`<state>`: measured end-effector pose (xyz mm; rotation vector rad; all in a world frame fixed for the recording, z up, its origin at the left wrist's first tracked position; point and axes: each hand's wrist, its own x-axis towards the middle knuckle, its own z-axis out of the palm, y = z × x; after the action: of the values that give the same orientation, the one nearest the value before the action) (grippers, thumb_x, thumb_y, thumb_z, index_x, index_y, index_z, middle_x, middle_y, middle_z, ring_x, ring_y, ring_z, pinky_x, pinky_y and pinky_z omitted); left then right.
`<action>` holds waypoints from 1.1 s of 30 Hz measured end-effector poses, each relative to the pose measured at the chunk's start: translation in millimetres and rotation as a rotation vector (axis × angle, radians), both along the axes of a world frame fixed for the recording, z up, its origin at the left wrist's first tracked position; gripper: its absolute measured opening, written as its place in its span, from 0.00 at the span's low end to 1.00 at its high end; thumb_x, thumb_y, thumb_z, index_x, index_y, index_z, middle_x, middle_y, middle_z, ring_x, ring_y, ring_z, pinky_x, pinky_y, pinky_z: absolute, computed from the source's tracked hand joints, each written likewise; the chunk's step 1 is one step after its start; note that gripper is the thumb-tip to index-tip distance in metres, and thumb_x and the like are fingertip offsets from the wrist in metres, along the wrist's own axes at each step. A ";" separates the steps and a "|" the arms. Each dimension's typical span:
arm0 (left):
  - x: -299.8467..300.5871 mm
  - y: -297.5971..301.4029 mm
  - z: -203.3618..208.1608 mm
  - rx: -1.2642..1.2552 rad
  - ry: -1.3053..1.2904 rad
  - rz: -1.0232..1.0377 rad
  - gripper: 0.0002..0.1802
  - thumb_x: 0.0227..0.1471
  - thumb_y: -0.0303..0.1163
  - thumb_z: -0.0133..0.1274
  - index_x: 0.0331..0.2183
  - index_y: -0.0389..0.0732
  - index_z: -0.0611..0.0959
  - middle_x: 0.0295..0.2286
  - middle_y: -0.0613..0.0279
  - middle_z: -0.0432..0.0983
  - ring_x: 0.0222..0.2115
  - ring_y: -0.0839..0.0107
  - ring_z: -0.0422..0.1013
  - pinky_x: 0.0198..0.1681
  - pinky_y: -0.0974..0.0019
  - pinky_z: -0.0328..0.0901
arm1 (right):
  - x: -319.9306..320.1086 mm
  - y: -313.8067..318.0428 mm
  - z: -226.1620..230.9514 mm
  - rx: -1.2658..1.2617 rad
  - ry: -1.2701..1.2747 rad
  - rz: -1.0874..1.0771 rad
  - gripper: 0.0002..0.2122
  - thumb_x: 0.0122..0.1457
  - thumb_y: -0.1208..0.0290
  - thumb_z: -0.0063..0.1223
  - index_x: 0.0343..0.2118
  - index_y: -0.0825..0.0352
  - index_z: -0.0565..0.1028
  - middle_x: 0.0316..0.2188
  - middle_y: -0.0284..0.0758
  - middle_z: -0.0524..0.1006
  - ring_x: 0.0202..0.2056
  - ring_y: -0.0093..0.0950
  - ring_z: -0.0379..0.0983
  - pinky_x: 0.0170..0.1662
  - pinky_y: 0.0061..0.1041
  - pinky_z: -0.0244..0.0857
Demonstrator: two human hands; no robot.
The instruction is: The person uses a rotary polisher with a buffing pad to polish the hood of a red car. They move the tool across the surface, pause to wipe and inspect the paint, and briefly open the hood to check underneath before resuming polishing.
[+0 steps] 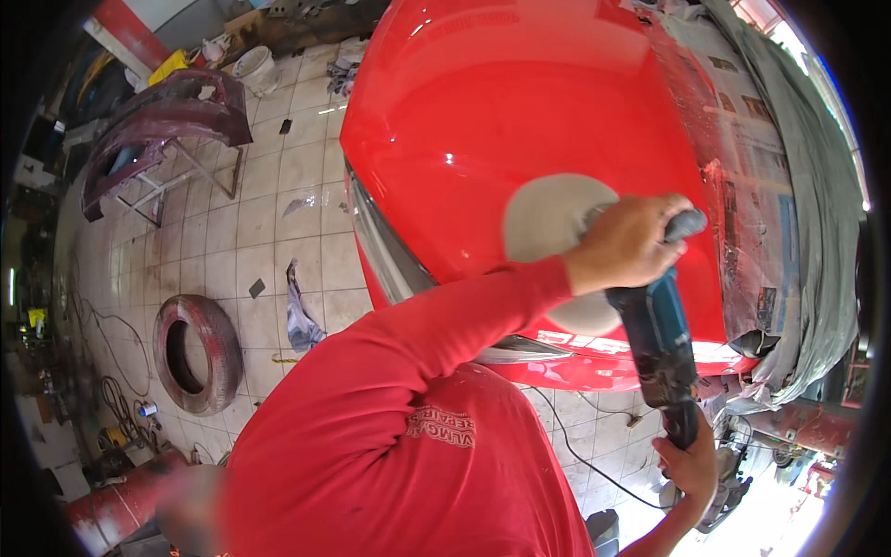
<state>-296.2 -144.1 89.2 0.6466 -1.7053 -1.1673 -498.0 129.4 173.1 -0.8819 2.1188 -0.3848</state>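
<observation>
In my hands is a blue and black polisher (654, 339) with a large round pale pad (548, 223), blurred as if spinning. The pad rests on the glossy red hood (483, 121) of a car, near its front edge. My left hand (631, 241) is wrapped round the front side handle, at the pad end. At the other end, my right hand (690, 464) grips the rear handle. My red-sleeved left arm reaches across the car's front corner. A headlight (390, 232) shows beside it; part of the pad is hidden behind my left hand and forearm.
Newspaper masking (747, 176) and a grey-green cover (831, 204) lie over the car beyond the hood. A black cord (580, 455) trails on the tiles below. To the left are a loose tire (223, 357), a rag (299, 320), a dark-red bumper (167, 116) on a stand, and a white bucket (257, 70).
</observation>
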 end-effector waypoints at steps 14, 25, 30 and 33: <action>297.5 -54.9 -45.3 -0.051 -0.211 0.575 0.23 0.54 0.24 0.70 0.53 0.36 0.86 0.43 0.60 0.87 0.42 0.79 0.80 0.49 0.71 0.73 | 188.4 -155.4 -89.9 -0.166 -0.052 0.701 0.23 0.57 0.67 0.70 0.51 0.70 0.73 0.30 0.50 0.81 0.34 0.48 0.81 0.39 0.42 0.70; 142.1 -22.3 -20.5 -0.002 -0.095 0.309 0.25 0.55 0.27 0.70 0.54 0.33 0.84 0.43 0.56 0.86 0.42 0.74 0.81 0.50 0.68 0.74 | 51.3 -82.6 -52.3 -0.145 -0.063 0.501 0.24 0.54 0.69 0.73 0.51 0.68 0.74 0.32 0.44 0.83 0.34 0.39 0.81 0.40 0.38 0.71; 5.9 -18.5 -19.6 0.018 0.112 0.027 0.26 0.53 0.25 0.67 0.54 0.32 0.83 0.40 0.55 0.85 0.38 0.73 0.81 0.45 0.67 0.75 | -32.5 -36.0 11.2 -0.021 0.066 0.274 0.22 0.51 0.76 0.72 0.49 0.69 0.76 0.31 0.35 0.81 0.32 0.28 0.77 0.39 0.34 0.71; -76.8 -5.9 0.5 -0.121 0.114 -0.069 0.24 0.50 0.29 0.62 0.50 0.34 0.85 0.40 0.50 0.86 0.40 0.68 0.82 0.47 0.63 0.75 | -58.5 4.4 42.2 0.046 0.098 -0.002 0.24 0.49 0.80 0.68 0.52 0.69 0.76 0.31 0.32 0.80 0.25 0.23 0.73 0.29 0.28 0.68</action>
<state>-373.0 -150.0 89.7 0.4417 -1.6979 -1.1180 -556.5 133.8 215.3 -0.8880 2.2098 -0.2976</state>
